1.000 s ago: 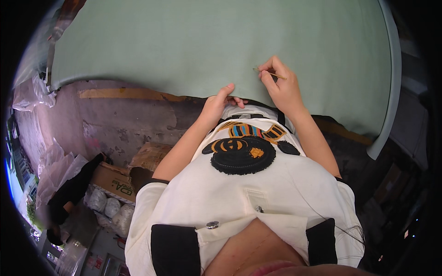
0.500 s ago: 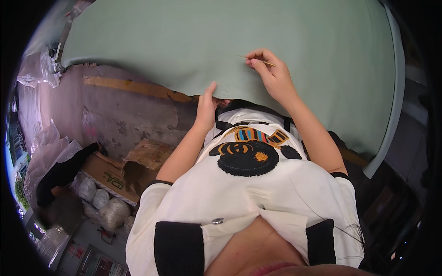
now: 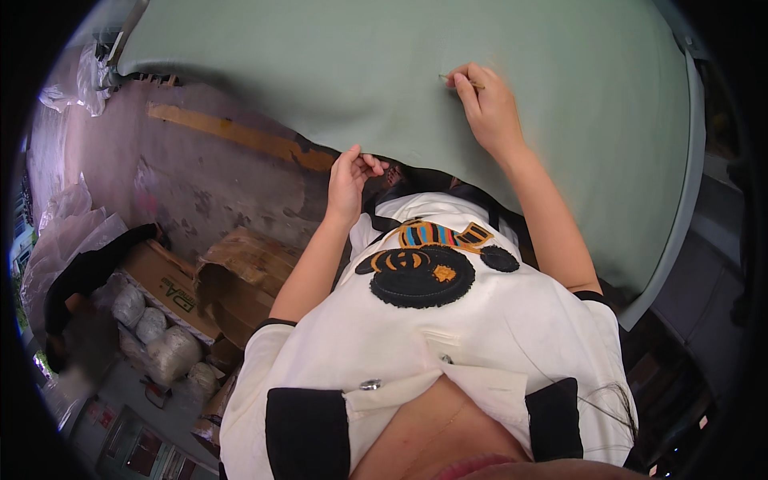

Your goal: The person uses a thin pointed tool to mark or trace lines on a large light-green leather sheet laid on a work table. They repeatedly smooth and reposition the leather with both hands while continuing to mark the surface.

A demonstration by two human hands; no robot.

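Note:
A broad sheet of smooth pale green material [image 3: 320,48], like leather, spreads in front of me and drapes down on the right. My right hand [image 3: 488,108] is over it, closed on a thin gold pen-like tool [image 3: 478,86]. The tool's fine tip points left, at or just above the surface; contact cannot be made out. At the sheet's near edge is my left hand [image 3: 350,184], fingers curled, thumb and fingertips at the rim. The edge seems pinched there, though the grip is partly hidden.
On the left floor [image 3: 216,180] runs a yellow stripe. An open cardboard box [image 3: 232,280], several plastic-wrapped bundles [image 3: 172,352] and clear plastic sheeting [image 3: 72,224] lie at lower left. Beside them is a person in black [image 3: 92,276]. A pale rail [image 3: 692,160] bounds the sheet's right side.
My right hand has moved up and slightly right over the sheet with the tool. My left hand has shifted left, its thumb drawn back from the sheet's top to its edge.

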